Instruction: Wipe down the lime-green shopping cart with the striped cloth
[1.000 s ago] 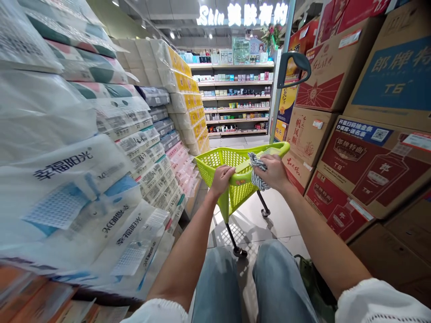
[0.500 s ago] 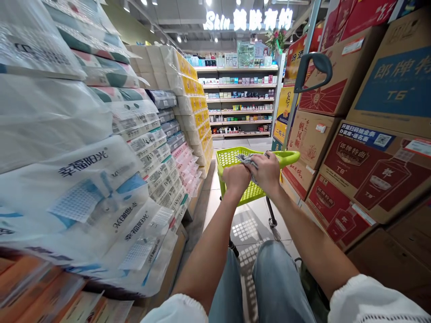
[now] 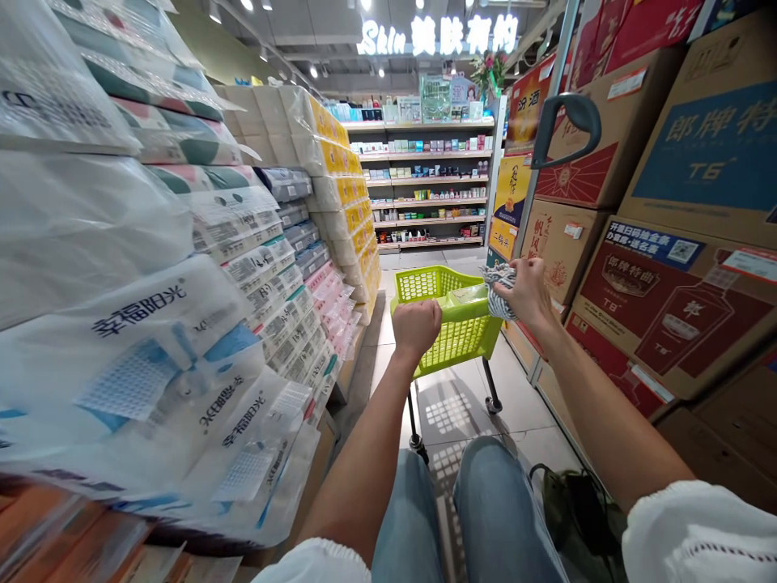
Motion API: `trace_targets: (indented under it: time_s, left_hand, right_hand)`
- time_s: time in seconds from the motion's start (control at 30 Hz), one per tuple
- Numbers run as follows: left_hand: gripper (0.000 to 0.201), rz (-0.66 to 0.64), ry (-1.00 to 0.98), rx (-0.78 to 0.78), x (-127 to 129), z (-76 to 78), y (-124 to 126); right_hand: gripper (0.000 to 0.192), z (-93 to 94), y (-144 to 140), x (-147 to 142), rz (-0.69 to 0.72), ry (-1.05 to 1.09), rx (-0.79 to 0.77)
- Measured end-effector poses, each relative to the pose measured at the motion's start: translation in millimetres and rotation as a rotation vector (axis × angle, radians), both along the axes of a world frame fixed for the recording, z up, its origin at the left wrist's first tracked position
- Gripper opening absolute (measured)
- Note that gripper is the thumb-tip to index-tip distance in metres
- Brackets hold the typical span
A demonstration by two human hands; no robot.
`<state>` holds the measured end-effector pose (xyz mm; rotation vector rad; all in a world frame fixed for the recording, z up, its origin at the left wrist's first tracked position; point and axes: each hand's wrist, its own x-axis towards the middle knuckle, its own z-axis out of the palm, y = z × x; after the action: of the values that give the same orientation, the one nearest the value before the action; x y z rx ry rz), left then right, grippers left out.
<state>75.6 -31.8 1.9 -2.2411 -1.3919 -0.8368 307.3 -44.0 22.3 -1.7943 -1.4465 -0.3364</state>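
A lime-green shopping cart [image 3: 467,340] with a perforated basket stands in front of my knees. My left hand [image 3: 417,328] is closed around the left end of its handle [image 3: 464,303]. A crumpled grey-and-white cloth [image 3: 498,291] is wrapped over the right end of that handle. My right hand [image 3: 525,290] grips the cloth from above and from the right, fingers curled around it. Part of the handle between my hands shows bare, with a clear shiny panel on it. The cloth hides the handle's right end.
Plastic-wrapped tissue packs [image 3: 176,340] are piled high on the left. Liquor cartons [image 3: 668,291] stack up on the right, beside a metal pole with a grey handle [image 3: 567,129]. Shelves of small products [image 3: 430,174] stand ahead. A dark green bag [image 3: 576,510] lies by my right leg.
My right hand has moved right along the handle with the cloth, away from my left hand, uncovering the handle's middle. My left hand stays on the left end.
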Motion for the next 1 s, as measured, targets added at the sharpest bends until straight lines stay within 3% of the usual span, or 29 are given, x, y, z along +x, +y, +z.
trace_targets:
  time_s: [0.13,0.33,0.43,0.57,0.83,0.9,1.0]
  left_hand:
    - [0.049,0.023,-0.008,0.016,2,0.0,-1]
    - [0.044,0.007,-0.021,0.029,0,-0.5,0]
    - [0.042,0.003,-0.019,0.051,-4,-1.9,1]
    - [0.044,-0.012,-0.026,0.100,-12,-4.4,2]
    - [0.046,-0.026,-0.055,0.149,-17,-8.1,4]
    - [0.045,-0.019,-0.067,0.151,-16,-8.8,5]
    - [0.045,-0.013,-0.082,0.138,-17,-9.5,7]
  right_hand:
    - [0.037,1.6,-5,-9,-0.012,-0.069,-0.047]
    - [0.035,0.3,-20,-98,0.117,-0.249,-0.019]
    - [0.035,-4.8,-26,-120,0.101,-0.277,0.044]
    - [0.037,-10.1,-22,-106,0.091,-0.264,0.099]
    - [0.037,-10.2,-7,-39,-0.079,-0.106,-0.009]
    - [0.038,-9.1,-9,-40,-0.070,-0.120,-0.009]
    - [0.039,-6.9,-14,-65,0.001,-0.182,0.008]
